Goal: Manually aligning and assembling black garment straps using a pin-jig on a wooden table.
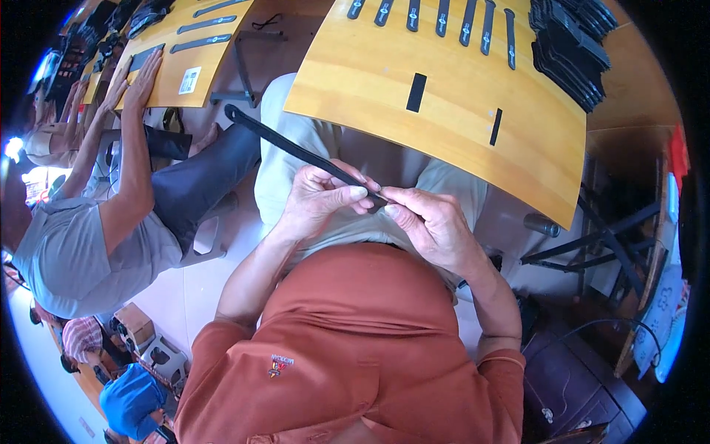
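Observation:
A long black strap (285,144) with a rounded, looped far end slants over my lap, off the table's near edge. My left hand (314,201) pinches it close to its near end, thumb on top. The fingertips of my right hand (433,216) are closed on that same end, right beside the left thumb. Fingers cover the very tip, so its shape is hidden. On the wooden table (355,74) ahead lie a wide black strip (416,92) and a narrower black strip (495,127), both apart from my hands.
Several dark straps (441,18) lie in a row along the table's far side. A pile of black pieces (566,63) sits at its right edge. To the left, a co-worker in grey (89,229) presses both hands on another table (200,55). Metal table legs (592,237) stand at right.

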{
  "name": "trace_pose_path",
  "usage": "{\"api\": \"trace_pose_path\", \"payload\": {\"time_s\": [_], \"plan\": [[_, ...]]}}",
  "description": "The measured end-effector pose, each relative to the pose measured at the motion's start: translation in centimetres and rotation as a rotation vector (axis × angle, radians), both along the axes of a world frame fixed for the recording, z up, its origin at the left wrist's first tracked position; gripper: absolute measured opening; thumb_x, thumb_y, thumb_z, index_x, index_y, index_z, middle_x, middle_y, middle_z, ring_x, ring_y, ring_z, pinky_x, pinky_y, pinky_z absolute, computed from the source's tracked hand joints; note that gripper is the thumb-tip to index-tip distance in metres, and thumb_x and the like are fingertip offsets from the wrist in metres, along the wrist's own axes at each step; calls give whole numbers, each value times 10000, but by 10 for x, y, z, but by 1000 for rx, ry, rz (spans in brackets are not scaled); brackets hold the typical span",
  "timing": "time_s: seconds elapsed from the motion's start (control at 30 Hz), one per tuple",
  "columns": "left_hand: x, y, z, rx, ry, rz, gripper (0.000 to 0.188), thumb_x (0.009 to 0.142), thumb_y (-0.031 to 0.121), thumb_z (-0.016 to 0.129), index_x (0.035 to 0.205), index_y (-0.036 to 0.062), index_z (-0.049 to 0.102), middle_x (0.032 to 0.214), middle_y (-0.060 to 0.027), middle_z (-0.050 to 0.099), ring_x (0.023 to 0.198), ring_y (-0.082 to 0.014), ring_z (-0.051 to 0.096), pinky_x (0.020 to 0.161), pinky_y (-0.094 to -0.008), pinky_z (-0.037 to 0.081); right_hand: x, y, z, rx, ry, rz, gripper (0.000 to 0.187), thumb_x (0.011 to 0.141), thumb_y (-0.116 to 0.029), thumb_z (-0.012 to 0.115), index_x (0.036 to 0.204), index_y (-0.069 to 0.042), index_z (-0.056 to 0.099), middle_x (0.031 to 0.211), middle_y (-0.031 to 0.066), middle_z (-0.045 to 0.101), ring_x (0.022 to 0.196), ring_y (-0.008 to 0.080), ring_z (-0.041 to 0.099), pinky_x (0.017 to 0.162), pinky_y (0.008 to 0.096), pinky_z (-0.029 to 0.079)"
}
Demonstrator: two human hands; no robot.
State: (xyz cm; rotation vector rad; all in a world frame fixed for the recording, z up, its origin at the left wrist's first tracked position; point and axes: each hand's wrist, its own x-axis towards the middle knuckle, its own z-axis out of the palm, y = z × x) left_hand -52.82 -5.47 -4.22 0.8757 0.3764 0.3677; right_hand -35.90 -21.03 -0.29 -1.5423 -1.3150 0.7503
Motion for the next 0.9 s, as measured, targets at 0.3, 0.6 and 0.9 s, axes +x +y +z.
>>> {"api": "trace_pose_path", "payload": {"time_s": [0.3,0.6,0.9], "plan": [[-6,-1,-2,115,9,13,118,894,-11,722,1010,-34,724,1005,-160,747,835,-171,727,775,-293,608,-5,1,6,-22,-20,29,222,948,-80,651,1146,18,673,975,229,712,860,396,710,705,423,574],[-8,2,0,303,28,-7,140,856,-14,756,991,-42,741,986,-166,755,866,-185,728,794,-307,602,-7,-1,7,-38,-228,32,212,939,-89,628,1128,0,663,914,222,708,805,402,697,678,465,566],[-11,3,1,758,137,-30,131,824,-2,786,952,20,770,950,-116,771,889,-188,734,784,-292,583,-2,5,7,-221,-197,115,180,919,-87,649,1061,18,684,811,251,683,750,418,691,661,475,555]]}}
